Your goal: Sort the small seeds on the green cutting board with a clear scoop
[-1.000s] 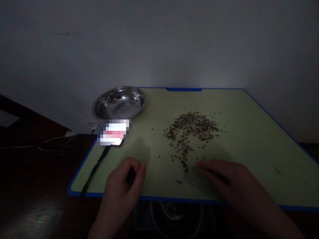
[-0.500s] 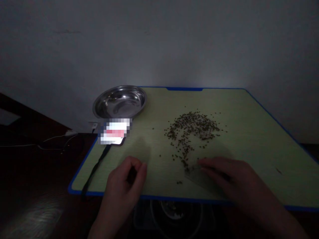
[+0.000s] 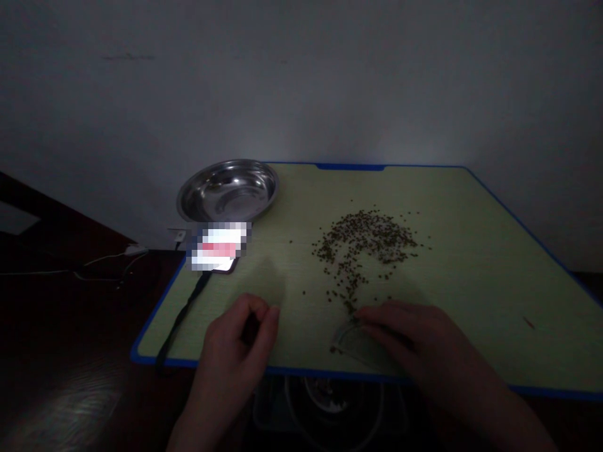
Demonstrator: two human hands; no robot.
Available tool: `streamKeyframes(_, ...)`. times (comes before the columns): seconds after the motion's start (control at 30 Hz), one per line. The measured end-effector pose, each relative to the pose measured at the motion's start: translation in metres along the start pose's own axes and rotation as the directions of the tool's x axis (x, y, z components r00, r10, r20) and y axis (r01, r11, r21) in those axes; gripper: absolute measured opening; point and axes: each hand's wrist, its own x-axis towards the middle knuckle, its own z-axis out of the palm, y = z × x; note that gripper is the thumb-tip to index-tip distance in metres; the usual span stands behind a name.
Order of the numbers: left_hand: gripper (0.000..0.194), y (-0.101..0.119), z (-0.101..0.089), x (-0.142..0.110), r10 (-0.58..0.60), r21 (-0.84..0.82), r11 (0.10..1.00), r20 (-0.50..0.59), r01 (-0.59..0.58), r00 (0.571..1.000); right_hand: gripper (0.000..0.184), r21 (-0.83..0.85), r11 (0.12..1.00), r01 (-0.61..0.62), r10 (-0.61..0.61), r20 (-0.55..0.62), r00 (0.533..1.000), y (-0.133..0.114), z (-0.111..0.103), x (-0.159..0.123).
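Grains (image 3: 367,237), small and dark, form a curved scatter around the middle of the table (image 3: 471,207), their trail narrowing toward its near edge. Right hand (image 3: 405,336): fingers and thumb pinched on a clear protractor-shaped plate (image 3: 360,344) by the table's near edge, at the trail's end. Left hand (image 3: 238,336): loosely curled at the table's near edge, thumb close to forefinger; any contents cannot be told. Steel basin (image 3: 235,198): table's far left corner. Bowl (image 3: 333,424): below the table's near edge.
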Motion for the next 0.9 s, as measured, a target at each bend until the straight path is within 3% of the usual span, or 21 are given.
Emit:
streamKeyframes(0.23,0.026,-0.001,-0.002,-0.002,-0.014,-0.016,1.0,0.01,0.015,1.0,0.028,0.02,1.0,0.007,-0.008,0.04,0.999,-0.005,0.002,0.006)
streamKeyframes(0.43,0.026,-0.002,-0.001,-0.001,-0.008,-0.025,1.0,0.009,0.008,1.0,0.026,0.087,0.995,0.046,-0.061,0.179,0.982,-0.006,-0.002,0.004)
streamKeyframes(0.57,0.026,-0.002,0.0,0.0,-0.007,-0.021,1.0,0.012,0.007,1.0,0.025,0.078,0.996,-0.043,0.038,0.065,0.997,-0.004,-0.003,-0.001)
streamKeyframes(0.77,0.027,-0.001,-0.001,-0.002,-0.014,-0.015,1.0,0.012,0.014,1.0,0.026,0.025,1.0,0.011,-0.012,0.034,0.999,-0.005,0.006,0.005)
streamKeyframes(0.9,0.027,-0.003,-0.001,-0.002,-0.012,-0.027,1.0,0.022,0.012,1.0,0.029,-0.126,0.987,-0.101,0.085,-0.124,0.989,0.007,0.0,0.008)
